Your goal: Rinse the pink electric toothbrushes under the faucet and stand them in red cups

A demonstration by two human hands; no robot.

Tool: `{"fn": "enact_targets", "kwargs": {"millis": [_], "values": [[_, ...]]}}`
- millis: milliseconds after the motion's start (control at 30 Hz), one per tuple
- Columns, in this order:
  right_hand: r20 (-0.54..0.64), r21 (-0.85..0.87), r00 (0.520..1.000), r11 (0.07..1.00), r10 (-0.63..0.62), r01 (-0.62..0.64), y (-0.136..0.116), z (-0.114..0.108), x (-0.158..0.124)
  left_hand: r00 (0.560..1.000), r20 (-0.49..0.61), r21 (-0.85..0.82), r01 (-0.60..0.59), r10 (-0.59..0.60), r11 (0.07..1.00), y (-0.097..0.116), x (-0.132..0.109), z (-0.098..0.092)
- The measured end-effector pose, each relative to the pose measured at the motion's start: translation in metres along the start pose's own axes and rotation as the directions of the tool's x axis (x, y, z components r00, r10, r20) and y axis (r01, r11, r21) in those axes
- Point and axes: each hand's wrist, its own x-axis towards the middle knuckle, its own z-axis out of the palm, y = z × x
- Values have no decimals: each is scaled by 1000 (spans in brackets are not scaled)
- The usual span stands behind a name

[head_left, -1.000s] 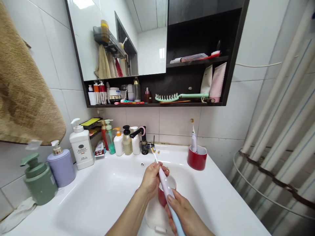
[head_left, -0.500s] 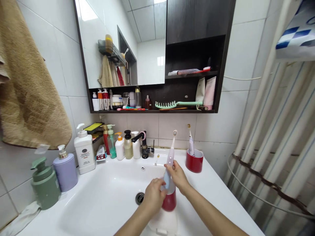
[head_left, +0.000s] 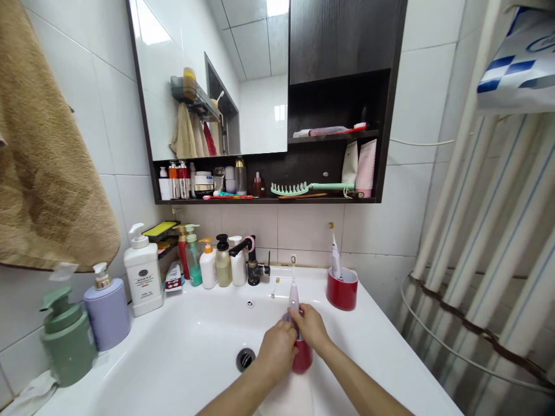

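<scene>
Over the white sink (head_left: 182,346), my left hand (head_left: 277,349) is wrapped round a red cup (head_left: 303,357). My right hand (head_left: 311,326) pinches the body of a pale pink electric toothbrush (head_left: 293,289), which stands upright with its lower end inside that cup and its brush head pointing up. Both hands meet at the cup's rim. The cup's far side is hidden behind my fingers.
A second red cup (head_left: 342,289) with another toothbrush stands at the sink's back right. A black tap (head_left: 251,263) and several pump bottles (head_left: 208,263) line the back edge. Green (head_left: 67,341), lilac (head_left: 106,309) and white (head_left: 143,277) dispensers stand at left. A brown towel (head_left: 47,167) hangs left, a curtain (head_left: 489,248) right.
The toothbrush went from lying slanted across the cup to upright, then sank lower into the cup. My right hand moved up to grip it near the cup's rim.
</scene>
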Motion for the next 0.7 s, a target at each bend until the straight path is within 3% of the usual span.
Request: {"fn": "enact_targets", "kwargs": {"millis": [167, 333, 700], "values": [[-110, 0, 993, 999, 40, -40, -3, -22, 25, 995, -84, 42, -57, 60, 997, 16, 47, -5], [-179, 38, 978, 994, 106, -101, 1, -35, 33, 993, -117, 129, -10, 26, 992, 24, 94, -2], [-128, 118, 975, 979, 182, -168, 16, -43, 57, 998, -34, 228, 56, -50, 972, 16, 141, 20]]}}
